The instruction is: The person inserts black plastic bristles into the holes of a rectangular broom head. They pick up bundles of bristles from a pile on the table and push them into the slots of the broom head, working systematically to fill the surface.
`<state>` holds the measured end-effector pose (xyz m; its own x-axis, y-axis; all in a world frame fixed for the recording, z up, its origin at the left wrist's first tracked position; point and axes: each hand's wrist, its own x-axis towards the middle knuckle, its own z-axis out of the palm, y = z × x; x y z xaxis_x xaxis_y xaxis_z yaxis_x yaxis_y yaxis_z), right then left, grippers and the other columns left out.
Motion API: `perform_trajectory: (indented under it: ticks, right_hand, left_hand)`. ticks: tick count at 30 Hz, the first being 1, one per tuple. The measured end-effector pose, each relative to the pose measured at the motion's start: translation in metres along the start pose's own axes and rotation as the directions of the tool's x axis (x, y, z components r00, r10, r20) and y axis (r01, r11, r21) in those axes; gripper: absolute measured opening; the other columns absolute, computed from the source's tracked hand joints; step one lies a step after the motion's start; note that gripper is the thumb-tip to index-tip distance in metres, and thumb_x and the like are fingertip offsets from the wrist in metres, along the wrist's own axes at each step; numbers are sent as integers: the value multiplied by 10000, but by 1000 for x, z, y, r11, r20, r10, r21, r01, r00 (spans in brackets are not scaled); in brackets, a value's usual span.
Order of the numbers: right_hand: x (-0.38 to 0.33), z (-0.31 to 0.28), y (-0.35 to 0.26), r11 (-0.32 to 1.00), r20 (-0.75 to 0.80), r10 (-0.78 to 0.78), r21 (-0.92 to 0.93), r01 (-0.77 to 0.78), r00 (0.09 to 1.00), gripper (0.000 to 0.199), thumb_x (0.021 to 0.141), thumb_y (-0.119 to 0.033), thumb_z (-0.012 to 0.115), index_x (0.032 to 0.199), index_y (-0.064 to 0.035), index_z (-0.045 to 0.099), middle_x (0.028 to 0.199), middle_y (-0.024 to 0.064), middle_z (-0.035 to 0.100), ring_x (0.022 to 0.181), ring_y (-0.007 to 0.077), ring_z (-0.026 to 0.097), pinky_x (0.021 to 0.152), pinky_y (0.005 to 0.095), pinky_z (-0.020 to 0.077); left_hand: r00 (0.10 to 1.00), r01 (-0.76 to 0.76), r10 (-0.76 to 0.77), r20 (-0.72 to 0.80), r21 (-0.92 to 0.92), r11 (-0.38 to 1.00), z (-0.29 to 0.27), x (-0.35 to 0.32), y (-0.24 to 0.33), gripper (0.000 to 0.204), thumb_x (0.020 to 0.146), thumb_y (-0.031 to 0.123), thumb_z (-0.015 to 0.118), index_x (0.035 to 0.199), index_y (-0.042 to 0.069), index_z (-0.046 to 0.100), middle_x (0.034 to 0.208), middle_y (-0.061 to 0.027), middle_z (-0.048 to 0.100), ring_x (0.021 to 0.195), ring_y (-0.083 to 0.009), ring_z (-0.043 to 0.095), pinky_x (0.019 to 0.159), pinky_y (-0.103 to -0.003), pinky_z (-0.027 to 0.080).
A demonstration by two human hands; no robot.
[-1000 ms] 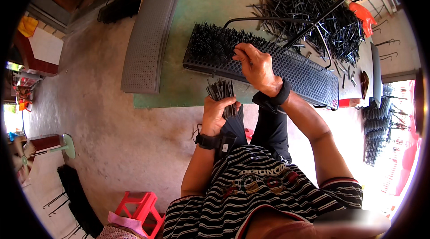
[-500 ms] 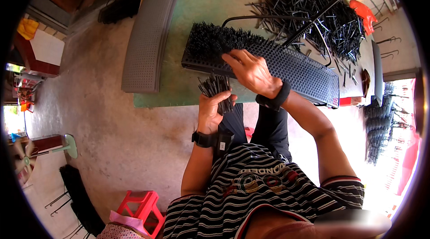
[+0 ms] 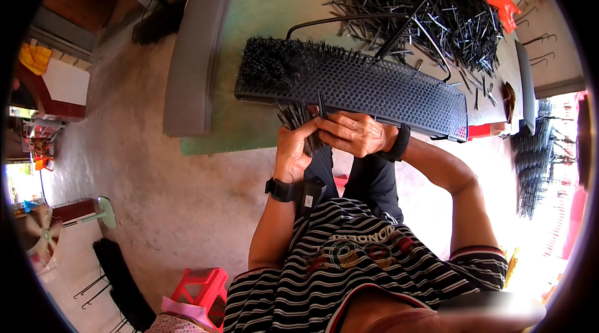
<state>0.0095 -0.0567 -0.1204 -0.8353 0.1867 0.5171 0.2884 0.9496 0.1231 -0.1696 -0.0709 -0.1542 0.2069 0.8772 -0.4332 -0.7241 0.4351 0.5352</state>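
Note:
My left hand is closed around a bunch of thin black sticks, which fan out past its fingers. Against it, my right hand pinches one black stick that stands up at the fingertips. Just beyond both hands is a long black board full of round holes. Its far left portion carries a dense patch of black bristles. A black metal rod frame rises from behind the board. What lies inside my left palm is hidden.
A large heap of loose black sticks covers the far right of the green table. A grey perforated panel lies along its left edge. A red stool stands at lower left, near a spinning fan.
My right hand has come back from the bristle patch on the board to the bunch in my left hand. The table and board appear slightly farther left in view.

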Motion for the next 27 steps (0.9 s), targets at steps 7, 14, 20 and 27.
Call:
perform_trajectory:
  ticks: [7,14,20,27]
  right_hand:
    - [-14,-1,1,999,-3,-6,32,6,1000,444,624,-148,570,1003,80,603,1061,234,577,899,310,614,796,368,527]
    - [-12,-6,0,999,-21,31,35,-30,999,462,619,-110,593,1034,95,590,984,199,578,847,293,610,749,356,537]
    - [-10,-6,4,971,48,93,216,-102,994,404,657,-72,592,1023,97,580,917,169,545,773,254,592,638,309,529]
    - [-5,-9,3,982,38,85,163,-91,996,332,666,-58,588,973,67,582,865,136,505,718,230,570,549,293,506]
  left_hand:
    - [997,-6,16,-74,136,991,8,2,0,240,722,-87,687,939,-11,619,889,-92,650,708,-179,641,600,-298,556]
    - [996,-17,37,-82,236,972,14,3,3,213,747,-72,672,948,-5,648,896,-97,669,757,-178,648,649,-291,541]
    - [994,2,29,-106,280,960,15,1,6,221,742,-73,680,948,1,651,885,-80,673,742,-174,650,639,-299,540]
    - [996,66,-52,-77,189,980,11,6,4,209,746,-62,688,942,2,654,898,-81,672,754,-169,647,653,-295,540]
